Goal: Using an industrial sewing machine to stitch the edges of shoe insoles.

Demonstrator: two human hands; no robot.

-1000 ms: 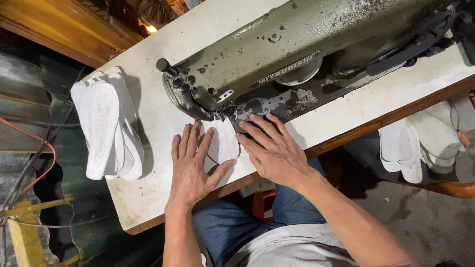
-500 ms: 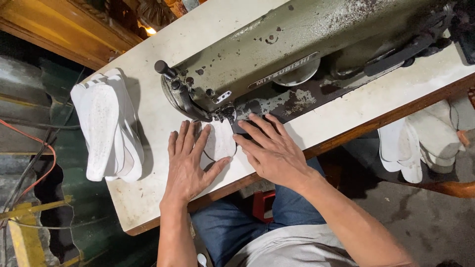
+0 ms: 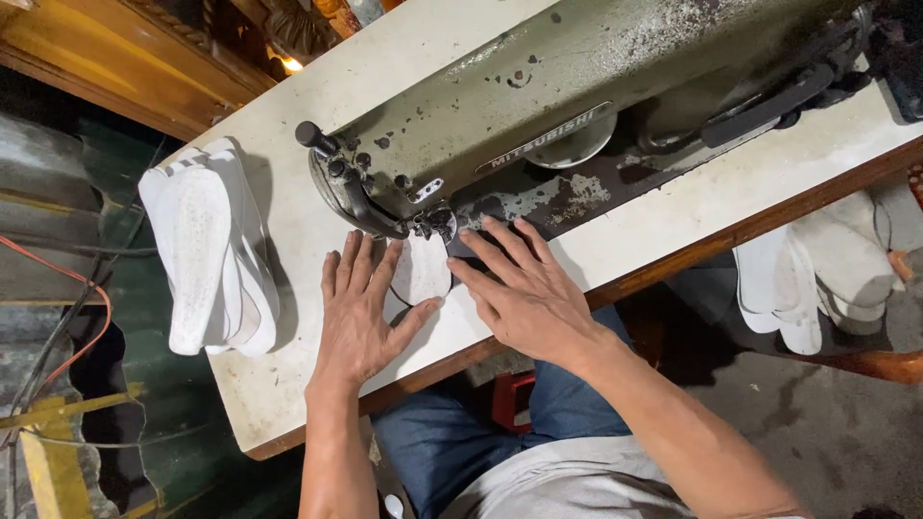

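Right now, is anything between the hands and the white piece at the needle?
Nothing visible. The left hand and right hand both lie flat on the white piece, which sits on the table right under the sewing machine head.

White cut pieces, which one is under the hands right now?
The small white piece at the sewing machine's needle, between both hands; the others sit stacked at the table's left.

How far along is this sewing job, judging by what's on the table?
Looks done or waiting, I cannot tell which: a stack of white sole-shaped pieces at the table's left end. In hand: the left hand and right hand press one white fabric piece flat under the grey-green sewing machine. More white pieces lie beside the table.
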